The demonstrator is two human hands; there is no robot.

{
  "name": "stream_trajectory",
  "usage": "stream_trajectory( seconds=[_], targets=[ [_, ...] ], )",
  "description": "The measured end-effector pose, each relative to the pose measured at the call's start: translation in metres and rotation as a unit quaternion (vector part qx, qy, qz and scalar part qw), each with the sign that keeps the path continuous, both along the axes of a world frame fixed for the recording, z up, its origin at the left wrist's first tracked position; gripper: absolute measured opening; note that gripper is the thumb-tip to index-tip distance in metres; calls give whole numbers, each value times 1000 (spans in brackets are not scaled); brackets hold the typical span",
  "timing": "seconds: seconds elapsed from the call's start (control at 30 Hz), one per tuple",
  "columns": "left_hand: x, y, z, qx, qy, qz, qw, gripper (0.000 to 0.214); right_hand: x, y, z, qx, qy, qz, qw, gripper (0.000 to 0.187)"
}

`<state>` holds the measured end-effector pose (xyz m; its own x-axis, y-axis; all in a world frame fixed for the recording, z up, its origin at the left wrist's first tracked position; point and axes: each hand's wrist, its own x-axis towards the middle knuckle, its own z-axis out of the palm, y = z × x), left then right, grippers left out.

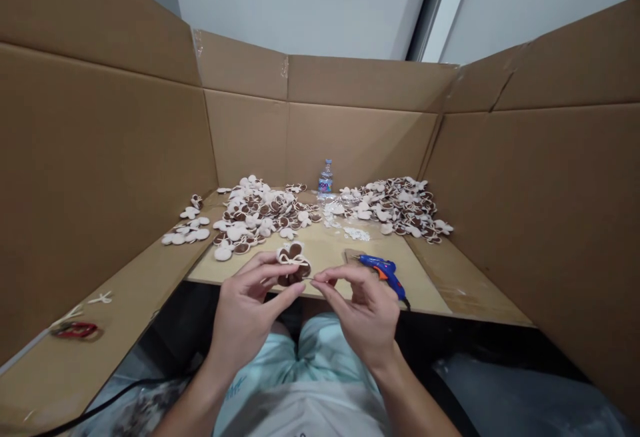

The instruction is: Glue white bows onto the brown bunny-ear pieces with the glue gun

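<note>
You're sitting in a pale-walled room [300,3], inside a cardboard enclosure [100,177] whose folded, taped panels wrap around the left, far and right sides of a light plywood board [325,253]. A low cardboard shelf [50,383] runs along the left, carrying a small red object [76,330], too blurred to identify, and a loose white cutout [103,298]; a black cable [110,400] trails below it. Two large heaps of brown-and-cream felt shapes [260,213] spread along the board's far edge, one toward the left corner and a second heap [395,207] toward the right corner, with a small scatter of cream pieces [187,227] off the left edge. A clear water bottle [325,178] stands between the heaps at the far edge, and white scraps [356,233] lie just in front of it. A blue-and-orange glue gun [383,277] lies near the right part of the board's near edge, just beside your right hand [360,310], untouched. Your left hand [245,310] pinches a brown felt piece with a cream bow [293,265] between thumb and curled fingers, holding it just above the near edge. Your right hand is nearly closed, thumb and forefinger pinched at the piece's right side around a thin pale strand [310,279]; you can't tell what that strand is.
</note>
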<state>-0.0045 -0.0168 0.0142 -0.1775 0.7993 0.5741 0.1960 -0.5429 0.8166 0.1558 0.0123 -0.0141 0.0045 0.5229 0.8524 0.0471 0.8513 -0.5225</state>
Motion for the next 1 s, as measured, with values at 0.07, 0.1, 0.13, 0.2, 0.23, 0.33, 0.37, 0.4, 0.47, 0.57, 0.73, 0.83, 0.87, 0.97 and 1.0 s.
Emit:
stream_trajectory(
  seconds=[0.07, 0.1, 0.13, 0.2, 0.23, 0.33, 0.37, 0.4, 0.47, 0.57, 0.73, 0.83, 0.87, 0.97, 1.0],
  targets=[
    [0, 0, -1, 2, 0, -8, 1000, 18, 0, -1, 1, 1, -3, -3, 1000, 29],
    [0, 1, -1, 1, -1, -12, 1000, 18, 0, -1, 1, 2, -4, -3, 1000, 29],
    [0, 1, -2, 1, -1, -15, 1000, 18, 0, -1, 0, 5, -4, -1, 1000, 30],
    [0, 2, -2, 2, -1, -23, 1000, 18, 0, 0, -2, 8, -1, 3, 1000, 30],
    [0, 2, -3, 3, -1, -27, 1000, 16, -1, 0, -3, 7, 3, 6, 1000, 29],
    [-1, 2, -4, -8, -6, -48, 999, 12, -1, -1, -3, -12, 19, 15, 1000, 27],
    [-1, 1, -4, -20, -11, -59, 998, 11, -2, -1, -2, -26, 28, 23, 999, 25],
    [-2, 0, -4, -35, -18, -70, 997, 10, -2, -2, 0, -48, 41, 34, 997, 24],
    [-4, -1, -4, -71, -38, -98, 992, 9, -2, -2, 3, -124, 79, 75, 986, 23],
    [-5, -2, -5, -117, -70, -153, 979, 9, -1, 2, 5, -268, 130, 191, 935, 30],
    [-6, 5, -8, -157, -103, -231, 955, 6, 0, 13, -2, -363, 172, 348, 847, 35],
    [-5, 12, -11, -177, -118, -244, 946, 10, 7, 17, -6, -351, 180, 376, 838, 30],
    [-4, 14, -13, -184, -124, -243, 945, 13, 10, 18, -6, -339, 174, 369, 848, 27],
    [1, 18, -19, -205, -135, -242, 939, 27, 21, 16, -10, -306, 99, 316, 892, 27],
    [4, 19, -22, -213, -134, -245, 936, 31, 25, 15, -12, -300, 58, 296, 905, 30]
  ],
)
